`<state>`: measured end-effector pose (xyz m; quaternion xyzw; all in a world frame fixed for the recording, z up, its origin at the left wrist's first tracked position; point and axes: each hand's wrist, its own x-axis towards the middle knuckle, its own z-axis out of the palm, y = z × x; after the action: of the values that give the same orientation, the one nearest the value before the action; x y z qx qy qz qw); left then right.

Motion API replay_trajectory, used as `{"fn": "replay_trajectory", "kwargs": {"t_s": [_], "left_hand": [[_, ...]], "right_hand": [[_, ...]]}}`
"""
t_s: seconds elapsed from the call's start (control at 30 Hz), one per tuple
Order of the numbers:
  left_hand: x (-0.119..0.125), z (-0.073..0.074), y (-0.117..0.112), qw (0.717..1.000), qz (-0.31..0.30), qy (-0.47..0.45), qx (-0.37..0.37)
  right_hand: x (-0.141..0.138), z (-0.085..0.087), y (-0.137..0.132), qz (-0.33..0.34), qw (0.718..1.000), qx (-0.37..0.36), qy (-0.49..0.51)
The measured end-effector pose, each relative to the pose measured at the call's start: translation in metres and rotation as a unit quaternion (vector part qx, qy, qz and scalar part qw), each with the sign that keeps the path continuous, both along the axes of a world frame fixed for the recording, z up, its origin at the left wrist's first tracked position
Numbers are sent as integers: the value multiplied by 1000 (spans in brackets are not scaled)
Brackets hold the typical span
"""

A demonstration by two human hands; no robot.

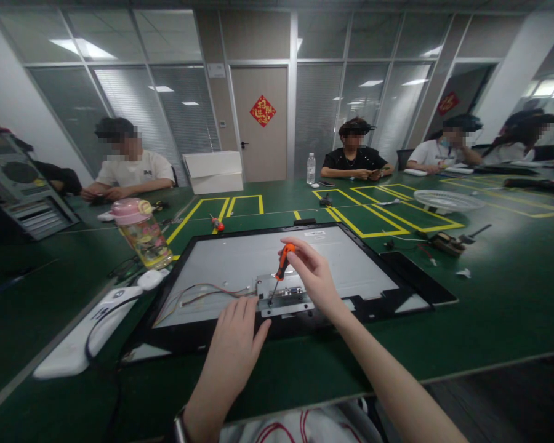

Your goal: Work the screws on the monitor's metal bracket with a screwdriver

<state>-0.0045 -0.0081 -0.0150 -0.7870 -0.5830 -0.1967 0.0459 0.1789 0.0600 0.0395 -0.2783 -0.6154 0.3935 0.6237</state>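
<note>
My right hand (311, 271) grips an orange and black screwdriver (282, 264) by its handle. The tool is tilted, and its tip meets a metal bracket (284, 307) near the bracket's left end. That bracket, with a row of connectors, sits at the near side of an opened monitor panel (231, 258), which lies flat with its silver back up inside a black frame. My left hand (237, 332) rests on the near edge of the frame just left of the bracket, fingers stretched out. Thin coloured wires (203, 292) run across the panel's left part.
Left of the panel stand a pink-lidded bottle (143, 237) and a white power strip (90, 332) with a black cable. A small red tool (218, 224) lies behind. Right are a black flat piece (415, 277) and a small dark device (447, 243). Several people sit across the green table.
</note>
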Motion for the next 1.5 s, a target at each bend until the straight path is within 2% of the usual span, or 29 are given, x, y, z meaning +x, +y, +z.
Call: {"fn": "replay_trajectory", "kwargs": {"t_s": [1.5], "left_hand": [[1,0,-1,1000,-2,-6,9]], "right_hand": [[-1,0,-1,-1,1000,-6,2]]}}
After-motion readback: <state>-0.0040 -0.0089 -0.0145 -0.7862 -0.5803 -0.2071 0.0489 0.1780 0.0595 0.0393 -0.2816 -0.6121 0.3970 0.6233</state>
